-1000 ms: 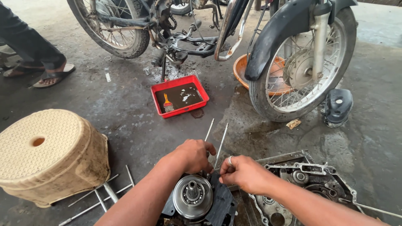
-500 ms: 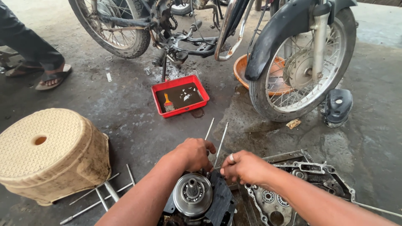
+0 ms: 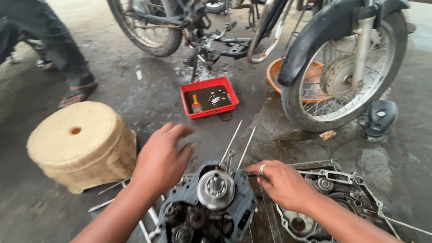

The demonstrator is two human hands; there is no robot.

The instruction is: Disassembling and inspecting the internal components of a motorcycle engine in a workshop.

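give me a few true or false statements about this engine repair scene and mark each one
1. The red tray holds dark liquid and a brush. True.
2. The left hand clamps a wrench. False: it is open with fingers spread, above the engine block, holding nothing.
3. The right hand wears a ring. True.
4. The woven stool lies to the right of the engine. False: it stands to the left.
5. An orange basin sits behind the motorcycle wheel. True.
6. The crankcase cover lies on the stool. False: it lies on the floor by the right hand.
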